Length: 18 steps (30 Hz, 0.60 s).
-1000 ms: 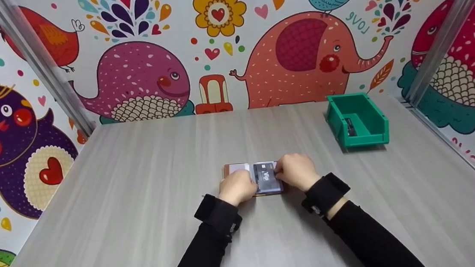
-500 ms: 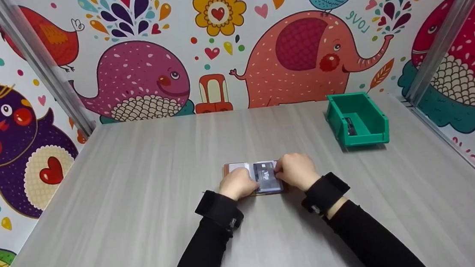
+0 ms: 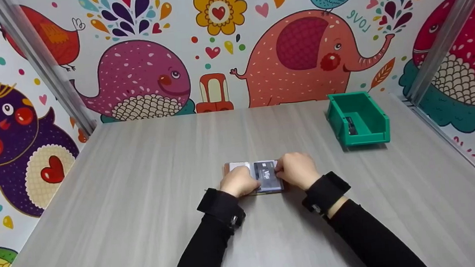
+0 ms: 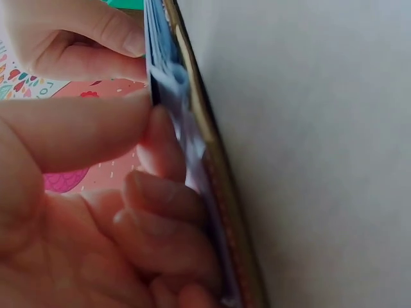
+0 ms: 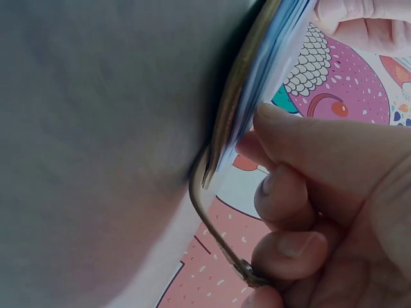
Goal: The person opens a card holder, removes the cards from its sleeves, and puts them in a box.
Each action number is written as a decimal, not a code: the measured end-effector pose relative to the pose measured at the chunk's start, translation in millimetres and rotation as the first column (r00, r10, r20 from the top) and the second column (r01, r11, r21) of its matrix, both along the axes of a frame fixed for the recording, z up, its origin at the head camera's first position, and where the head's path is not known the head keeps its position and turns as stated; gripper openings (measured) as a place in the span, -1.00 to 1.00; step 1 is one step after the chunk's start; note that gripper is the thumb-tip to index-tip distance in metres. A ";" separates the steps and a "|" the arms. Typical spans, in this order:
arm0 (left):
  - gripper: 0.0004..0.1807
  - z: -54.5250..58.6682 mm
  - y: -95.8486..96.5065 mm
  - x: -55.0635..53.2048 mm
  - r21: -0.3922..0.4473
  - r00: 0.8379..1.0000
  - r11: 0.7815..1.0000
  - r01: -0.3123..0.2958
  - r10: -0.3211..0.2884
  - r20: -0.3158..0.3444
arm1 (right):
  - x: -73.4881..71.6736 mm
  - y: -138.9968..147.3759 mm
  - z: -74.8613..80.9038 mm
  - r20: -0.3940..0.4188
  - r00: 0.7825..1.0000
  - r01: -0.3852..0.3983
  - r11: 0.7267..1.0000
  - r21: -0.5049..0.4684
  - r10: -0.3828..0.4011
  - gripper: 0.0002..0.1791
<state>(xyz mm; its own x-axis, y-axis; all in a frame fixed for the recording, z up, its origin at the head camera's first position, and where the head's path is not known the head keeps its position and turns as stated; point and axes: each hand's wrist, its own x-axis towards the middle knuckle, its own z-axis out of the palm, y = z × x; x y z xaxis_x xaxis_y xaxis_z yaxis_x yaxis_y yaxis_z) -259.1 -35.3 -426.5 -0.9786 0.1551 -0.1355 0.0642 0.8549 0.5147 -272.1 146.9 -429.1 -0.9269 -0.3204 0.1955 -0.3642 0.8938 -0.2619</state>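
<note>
An open brown card holder (image 3: 226, 169) with clear plastic sleeves lies on the table. A dark grey card marked "Vip" (image 3: 268, 174) is at its right-hand page; how deep it sits in the sleeve I cannot tell. My left hand (image 3: 239, 181) pinches the card's left side between thumb and index finger, the other fingers curled against the pages. With thumb and index finger my right hand (image 3: 297, 170) pinches the right edge of the plastic sleeve (image 5: 273, 77). A strap with a metal snap (image 5: 247, 273) hangs from the holder near my right fingers.
A green open-front bin (image 3: 358, 118) stands at the back right, holding a small dark item (image 3: 351, 125). The pale wood-grain table (image 3: 159, 170) ends at a wall (image 3: 222, 53) printed with cartoon animals. Metal posts (image 3: 37, 60) mark the corners.
My left hand has shifted slightly right and away from me, its thumb a little further over the card. My right hand stays in place on the sleeve edge.
</note>
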 end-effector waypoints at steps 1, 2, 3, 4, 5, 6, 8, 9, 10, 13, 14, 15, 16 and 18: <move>-0.77 0.1 0.3 0.0 0.000 1.000 1.000 0.000 0.000 0.002 | 0.2 0.3 0.1 0.005 1.000 0.001 1.000 0.000 -0.001 -0.92; -0.76 0.1 0.6 -0.2 -0.002 1.000 1.000 -0.001 0.001 0.003 | 0.4 0.7 0.1 0.009 1.000 0.001 1.000 0.000 -0.001 -0.92; -0.76 0.0 0.9 -0.5 -0.004 1.000 1.000 -0.003 0.003 0.003 | 0.5 1.0 0.3 0.013 1.000 0.001 1.000 -0.001 -0.001 -0.92; -0.75 0.0 1.1 -0.6 -0.005 1.000 1.000 -0.008 0.008 0.007 | 0.5 1.1 0.4 0.013 1.000 0.000 1.000 -0.001 0.000 -0.93; -0.74 0.0 1.3 -0.7 -0.006 1.000 1.000 -0.014 0.014 0.010 | 0.5 1.2 0.5 0.015 1.000 -0.001 1.000 -0.005 0.001 -0.93; -0.73 0.0 1.4 -0.7 -0.006 1.000 1.000 -0.018 0.018 0.015 | 0.5 1.2 0.9 0.016 1.000 0.002 1.000 -0.008 -0.002 -0.93; -0.72 -0.1 1.7 -1.0 -0.004 0.999 1.000 -0.027 0.027 0.022 | 0.5 1.6 1.0 0.015 1.000 0.004 1.000 -0.010 -0.004 -0.93; -0.71 -0.2 1.8 -1.1 -0.004 0.999 1.000 -0.030 0.030 0.023 | 0.5 1.6 1.2 0.014 1.000 0.005 1.000 -0.011 -0.005 -0.93; -0.70 -0.2 1.8 -1.1 -0.004 0.999 0.999 -0.034 0.034 0.024 | 0.5 1.8 1.3 0.014 1.000 0.005 1.000 -0.011 -0.005 -0.93; -0.69 -0.2 1.9 -1.1 -0.001 0.999 0.999 -0.037 0.037 0.026 | 0.5 1.7 1.6 0.014 1.000 0.002 1.000 -0.009 -0.002 -0.92; -0.69 -0.1 1.9 -1.0 0.001 0.999 0.999 -0.038 0.038 0.028 | 0.4 1.8 1.5 0.012 1.000 -0.001 1.000 -0.007 0.001 -0.93; -0.69 -0.2 1.8 -1.0 0.003 0.999 0.999 -0.038 0.038 0.027 | 0.3 1.9 1.4 0.009 1.000 -0.005 1.000 -0.004 0.005 -0.93; -0.69 -0.1 1.7 -1.0 0.006 0.999 0.999 -0.038 0.038 0.029 | 0.3 2.0 1.3 0.005 1.000 -0.008 1.000 -0.003 0.008 -0.93; -0.70 -0.2 1.3 -1.1 0.011 0.999 0.999 -0.036 0.036 0.030 | 0.1 1.9 1.1 0.001 1.000 -0.015 1.000 0.000 0.015 -0.94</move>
<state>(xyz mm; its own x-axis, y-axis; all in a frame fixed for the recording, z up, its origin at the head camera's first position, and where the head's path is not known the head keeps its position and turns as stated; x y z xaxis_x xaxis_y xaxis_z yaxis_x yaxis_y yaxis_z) -260.3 -34.0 -426.7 -0.9792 0.1214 -0.1628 0.0181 0.8505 0.5257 -271.9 148.8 -428.0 -0.9221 -0.3343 0.1948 -0.3774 0.8883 -0.2618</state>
